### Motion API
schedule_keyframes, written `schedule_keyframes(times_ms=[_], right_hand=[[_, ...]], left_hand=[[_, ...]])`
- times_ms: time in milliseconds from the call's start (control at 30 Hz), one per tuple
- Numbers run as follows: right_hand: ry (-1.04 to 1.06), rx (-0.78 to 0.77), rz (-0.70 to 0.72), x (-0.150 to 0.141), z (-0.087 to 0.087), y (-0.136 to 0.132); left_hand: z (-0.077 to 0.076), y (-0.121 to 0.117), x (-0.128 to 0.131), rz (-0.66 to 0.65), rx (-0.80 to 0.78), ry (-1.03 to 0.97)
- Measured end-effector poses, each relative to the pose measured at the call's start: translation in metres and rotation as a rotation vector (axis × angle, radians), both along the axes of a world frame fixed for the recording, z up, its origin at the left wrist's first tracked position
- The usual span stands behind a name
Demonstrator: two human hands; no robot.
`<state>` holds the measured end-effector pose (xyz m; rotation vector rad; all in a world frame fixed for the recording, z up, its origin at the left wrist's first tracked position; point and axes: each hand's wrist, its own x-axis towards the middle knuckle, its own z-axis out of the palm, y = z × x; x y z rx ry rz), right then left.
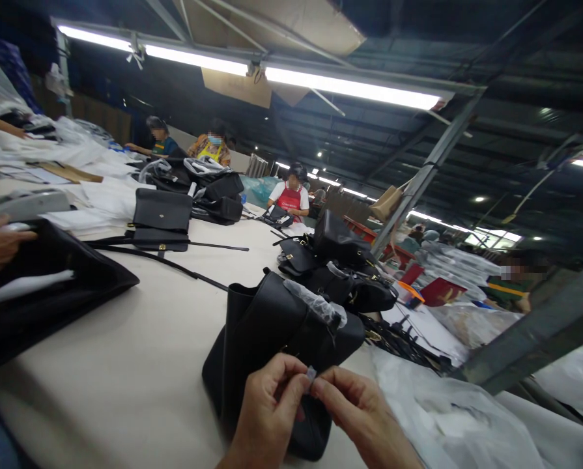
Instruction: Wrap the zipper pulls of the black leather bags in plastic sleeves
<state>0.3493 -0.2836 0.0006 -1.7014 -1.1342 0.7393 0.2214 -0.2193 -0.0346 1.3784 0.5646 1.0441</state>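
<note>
A black leather bag (262,319) stands on the pale table right before me, with clear plastic wrap (315,303) around its handle. In front of the bag, my left hand (276,397) pinches a small translucent piece of plastic (311,374) between thumb and forefinger. My right hand (347,397) closes its fingertips on the other side of that same small piece. Both hands meet at it, and part of the bag's lower front is hidden behind them. A long black strap (174,264) lies on the table, running up to the bag's left side.
Another person's hand (0,244) holds a large black bag (51,286) at the left. Piled black bags (340,254) lie behind mine; a flat black bag (161,218) is farther back. Plastic sheeting (457,417) covers the right side, beside a slanted metal post (540,326). Several people work beyond.
</note>
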Motion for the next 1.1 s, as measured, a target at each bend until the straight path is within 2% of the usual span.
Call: schedule_keyframes(times_ms=[67, 133, 300, 533, 700, 833, 967, 1100], right_hand=[[0.046, -0.014, 0.008, 0.003, -0.001, 0.000], [0.044, -0.002, 0.006, 0.006, -0.004, 0.001], [-0.028, 0.072, -0.002, 0.005, -0.013, 0.001], [0.164, 0.168, -0.090, -0.005, -0.026, 0.005], [0.217, 0.347, -0.305, -0.016, -0.029, 0.007], [0.214, 0.363, -0.316, -0.026, -0.029, 0.000], [0.270, 0.372, -0.351, -0.030, -0.032, -0.006], [0.313, 0.420, -0.328, -0.032, -0.034, -0.006]], left_hand=[[0.005, 0.001, 0.002, -0.070, -0.153, -0.031], [0.009, 0.003, 0.002, -0.104, -0.193, -0.027], [0.010, 0.001, -0.001, -0.073, -0.141, 0.057], [0.008, 0.003, 0.000, -0.076, -0.133, 0.031], [0.006, 0.001, 0.001, -0.065, -0.164, -0.013], [0.004, -0.002, 0.001, -0.046, -0.170, -0.034], [0.002, -0.004, 0.001, -0.017, -0.111, -0.005], [-0.001, -0.005, 0.001, 0.001, -0.062, 0.037]])
